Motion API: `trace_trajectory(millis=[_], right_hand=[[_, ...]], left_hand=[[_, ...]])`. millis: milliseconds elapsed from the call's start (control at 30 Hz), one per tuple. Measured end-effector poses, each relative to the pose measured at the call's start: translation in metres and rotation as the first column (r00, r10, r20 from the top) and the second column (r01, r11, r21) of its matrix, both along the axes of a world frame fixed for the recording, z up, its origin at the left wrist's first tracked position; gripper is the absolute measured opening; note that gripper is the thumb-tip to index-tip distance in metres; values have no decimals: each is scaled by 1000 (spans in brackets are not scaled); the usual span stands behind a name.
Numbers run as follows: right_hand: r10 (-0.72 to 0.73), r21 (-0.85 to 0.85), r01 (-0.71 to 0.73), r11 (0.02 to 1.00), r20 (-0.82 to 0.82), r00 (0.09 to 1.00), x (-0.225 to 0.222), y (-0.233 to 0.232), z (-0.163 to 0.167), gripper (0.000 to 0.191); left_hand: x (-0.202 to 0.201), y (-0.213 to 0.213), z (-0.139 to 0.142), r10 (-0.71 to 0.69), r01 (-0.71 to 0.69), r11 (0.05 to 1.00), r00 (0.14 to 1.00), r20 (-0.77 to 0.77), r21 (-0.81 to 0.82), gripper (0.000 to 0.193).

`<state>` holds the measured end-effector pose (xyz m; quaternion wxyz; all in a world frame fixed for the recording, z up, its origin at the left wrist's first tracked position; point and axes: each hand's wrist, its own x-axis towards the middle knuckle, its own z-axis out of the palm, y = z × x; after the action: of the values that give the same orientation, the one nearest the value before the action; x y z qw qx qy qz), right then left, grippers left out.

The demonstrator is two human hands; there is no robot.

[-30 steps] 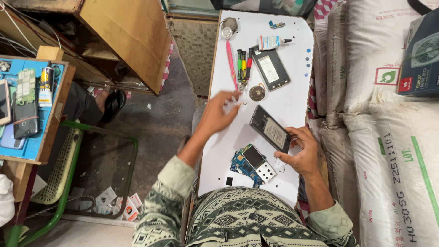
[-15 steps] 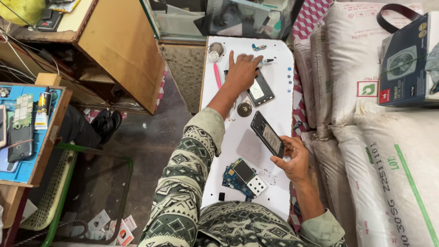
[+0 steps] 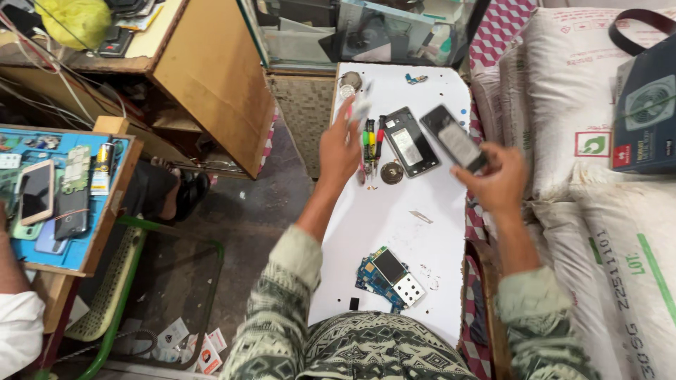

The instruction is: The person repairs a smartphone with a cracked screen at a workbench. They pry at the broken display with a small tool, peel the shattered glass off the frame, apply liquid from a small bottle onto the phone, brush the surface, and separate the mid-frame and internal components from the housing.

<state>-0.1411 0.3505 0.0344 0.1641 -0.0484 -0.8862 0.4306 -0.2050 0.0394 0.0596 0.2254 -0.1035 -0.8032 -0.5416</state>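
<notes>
My left hand [image 3: 340, 149] is lifted over the far part of the white table [image 3: 394, 225] and pinches a small whitish tube [image 3: 361, 109], which is blurred. Just right of it lie several coloured screwdrivers [image 3: 372, 137] and an opened phone body [image 3: 408, 142]. My right hand [image 3: 498, 181] hangs above the table's right edge, gripping a dark phone [image 3: 455, 144] by its lower end. A round metal disc [image 3: 391, 173] sits below the screwdrivers. Blue circuit boards [image 3: 389, 276] lie near my lap.
A thin metal sliver [image 3: 421, 217] lies mid-table. White sacks [image 3: 598, 134] and a dark box [image 3: 644, 112] crowd the right. A wooden cabinet [image 3: 211, 77] stands at the left, beside a blue tray of phones [image 3: 63, 197], a green chair frame [image 3: 141, 281] and another person's sleeve [image 3: 17, 331].
My left hand has come back from the far end of the table with the whitish tube in it. My right hand has carried the dark phone up and away from me.
</notes>
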Motion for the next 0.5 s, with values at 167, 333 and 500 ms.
trace_trajectory(millis=[167, 333, 500], right_hand=[[33, 314, 8, 949, -124, 992, -70, -14, 36, 80], [105, 355, -62, 933, -102, 989, -112, -40, 51, 82], [151, 293, -125, 948, -68, 986, -128, -61, 61, 83]], left_hand=[[80, -39, -48, 41, -12, 959, 995, -95, 284, 48], [143, -50, -78, -21, -10, 972, 992, 127, 236, 48], [168, -49, -76, -54, 84, 970, 989, 135, -227, 45]])
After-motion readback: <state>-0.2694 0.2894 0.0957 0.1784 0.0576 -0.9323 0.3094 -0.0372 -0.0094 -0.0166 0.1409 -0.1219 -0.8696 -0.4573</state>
